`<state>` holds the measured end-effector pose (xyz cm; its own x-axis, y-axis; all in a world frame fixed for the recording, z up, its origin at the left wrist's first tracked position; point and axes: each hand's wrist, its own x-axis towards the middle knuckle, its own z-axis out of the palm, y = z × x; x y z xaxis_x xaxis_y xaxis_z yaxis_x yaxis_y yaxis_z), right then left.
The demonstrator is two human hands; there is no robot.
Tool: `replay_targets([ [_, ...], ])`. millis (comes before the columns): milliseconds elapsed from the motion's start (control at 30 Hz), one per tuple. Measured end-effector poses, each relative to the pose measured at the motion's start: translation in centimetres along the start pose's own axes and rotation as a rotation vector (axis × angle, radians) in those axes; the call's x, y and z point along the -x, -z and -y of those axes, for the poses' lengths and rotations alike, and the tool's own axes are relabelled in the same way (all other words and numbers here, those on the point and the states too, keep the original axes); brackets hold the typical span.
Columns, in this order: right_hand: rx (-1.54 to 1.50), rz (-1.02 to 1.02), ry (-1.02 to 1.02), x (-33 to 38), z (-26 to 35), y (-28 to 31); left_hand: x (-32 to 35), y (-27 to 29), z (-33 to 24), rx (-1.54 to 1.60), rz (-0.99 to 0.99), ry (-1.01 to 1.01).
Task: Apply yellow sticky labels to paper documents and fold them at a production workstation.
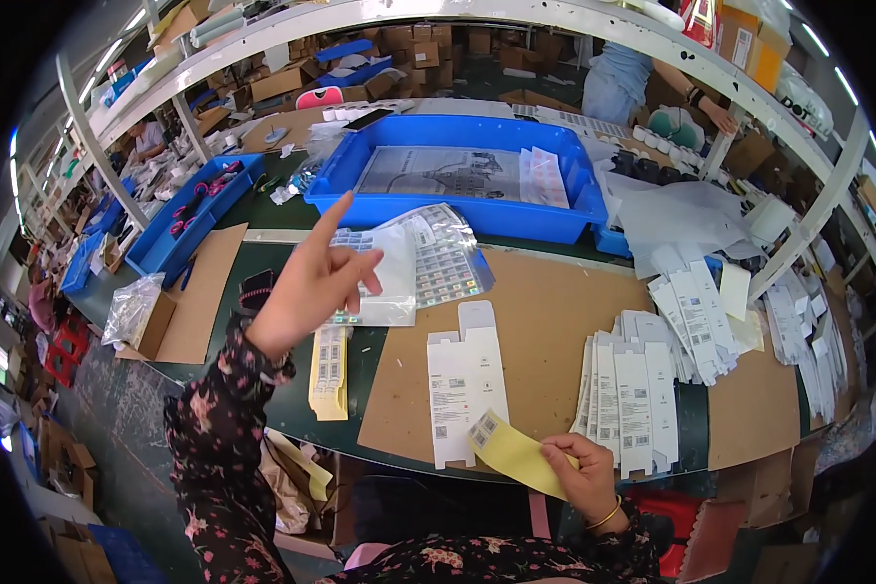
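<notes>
My left hand (323,284) is raised over the left part of the table, index finger stretched out and the other fingers partly bent, with nothing visible in it. Behind it lie a white plastic sleeve (391,304) and sheets of shiny stickers (448,255). My right hand (586,474) pinches a yellow strip of label backing (518,456), which has printed labels at its far end. That end overlaps the lower edge of a flat, unfolded white carton (465,389) lying on brown cardboard (545,321). A stack of yellow label strips (329,375) lies below my left hand.
Flat white cartons (633,394) lie stacked by my right hand, with more piles (693,316) farther right. A large blue tray (579,200) stands at the back. Scissors lie in a blue bin (156,248) at left. White shelf posts (818,209) rise at the right.
</notes>
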<state>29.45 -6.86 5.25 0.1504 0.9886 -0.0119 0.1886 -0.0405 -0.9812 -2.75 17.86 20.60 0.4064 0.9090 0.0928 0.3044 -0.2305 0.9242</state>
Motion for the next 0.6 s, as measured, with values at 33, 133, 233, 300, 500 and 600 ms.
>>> replay_targets([
  [33, -0.003, -0.022, 0.014, 0.1, -0.2, 0.2, -1.0, 0.3, -0.5, 0.008, -0.010, -0.005],
  [133, 0.010, -0.085, 0.028, 0.4, -0.8, 1.0, -4.8, 0.1, -1.0, 0.006, 0.014, 0.031],
  [233, -0.029, -0.124, -0.005, 1.0, -1.0, 1.9, -7.7, 0.0, -2.1, -0.016, -0.034, 0.045],
  [300, -0.027, -0.133, -0.012, 1.3, -1.5, 2.6, -10.0, -0.3, -2.5, -0.051, -0.077, 0.052],
  [500, -0.108, -0.159, -0.058, 2.3, -1.9, 4.2, -14.9, -0.5, -3.3, -0.207, -0.119, 0.049],
  [600, -0.072, -0.163, -0.047, 2.6, -3.0, 5.2, -17.2, -1.5, -3.8, -0.273, -0.130, 0.027],
])
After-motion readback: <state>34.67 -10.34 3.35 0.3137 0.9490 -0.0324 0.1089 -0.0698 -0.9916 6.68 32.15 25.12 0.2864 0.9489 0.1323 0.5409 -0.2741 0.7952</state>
